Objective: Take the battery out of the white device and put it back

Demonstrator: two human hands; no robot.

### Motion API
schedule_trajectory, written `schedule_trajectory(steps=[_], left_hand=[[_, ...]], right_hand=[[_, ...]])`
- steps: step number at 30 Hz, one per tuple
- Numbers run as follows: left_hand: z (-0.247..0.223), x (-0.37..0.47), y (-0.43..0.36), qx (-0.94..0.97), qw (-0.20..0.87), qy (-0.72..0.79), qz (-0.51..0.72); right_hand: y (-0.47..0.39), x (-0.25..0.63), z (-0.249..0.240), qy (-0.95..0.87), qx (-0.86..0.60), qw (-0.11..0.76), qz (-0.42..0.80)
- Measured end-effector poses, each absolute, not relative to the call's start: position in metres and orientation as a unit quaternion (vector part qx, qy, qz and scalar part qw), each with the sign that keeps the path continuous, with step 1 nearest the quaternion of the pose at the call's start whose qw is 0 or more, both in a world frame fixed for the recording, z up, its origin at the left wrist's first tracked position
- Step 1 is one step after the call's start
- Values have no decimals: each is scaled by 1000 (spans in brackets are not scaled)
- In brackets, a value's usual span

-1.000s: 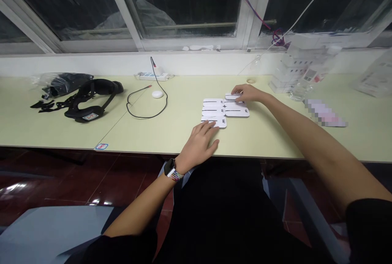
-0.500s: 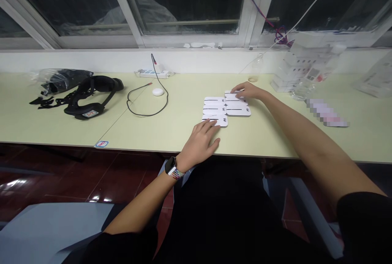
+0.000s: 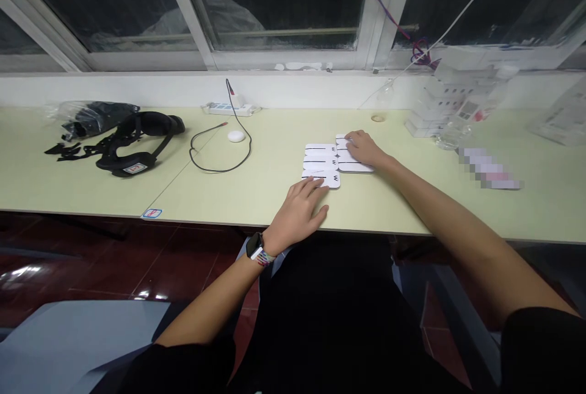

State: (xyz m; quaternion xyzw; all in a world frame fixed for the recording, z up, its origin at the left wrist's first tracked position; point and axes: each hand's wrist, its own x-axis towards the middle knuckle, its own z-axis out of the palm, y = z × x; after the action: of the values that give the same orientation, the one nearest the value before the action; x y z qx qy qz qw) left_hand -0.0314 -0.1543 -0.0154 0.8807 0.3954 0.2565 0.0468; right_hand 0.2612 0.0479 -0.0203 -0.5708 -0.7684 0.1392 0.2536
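Two columns of white cards with black lines and letter marks lie side by side on the table. My left hand (image 3: 300, 208) has its fingers spread, the tips resting on the lowest card of the left column (image 3: 320, 162). Over the right column (image 3: 344, 156) lies my right hand (image 3: 366, 149), fingers stretched across the cards and covering their right side. Neither hand grips anything that I can see. A smartwatch and a beaded bracelet (image 3: 264, 257) are on my left wrist.
On the left of the pale table (image 3: 256, 199) lie a black headset (image 3: 137, 144) and a plastic bag with black items (image 3: 98, 118). A black cable (image 3: 220, 171) loops round a white oval object (image 3: 236, 136). White boxes (image 3: 444, 101) and a clear bottle (image 3: 453, 132) stand at the right.
My right hand has moved down and slightly inward over the right column, now hiding the lower cards' right side with their letter marks. My left hand stays in place.
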Motion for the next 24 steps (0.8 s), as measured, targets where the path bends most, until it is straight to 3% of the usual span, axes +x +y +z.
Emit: schedule_trajectory(steps=[24], left_hand=[[-16,-31,-153,881,49,391,262]], right_hand=[[-10,256,-22,-761,-570,272,147]])
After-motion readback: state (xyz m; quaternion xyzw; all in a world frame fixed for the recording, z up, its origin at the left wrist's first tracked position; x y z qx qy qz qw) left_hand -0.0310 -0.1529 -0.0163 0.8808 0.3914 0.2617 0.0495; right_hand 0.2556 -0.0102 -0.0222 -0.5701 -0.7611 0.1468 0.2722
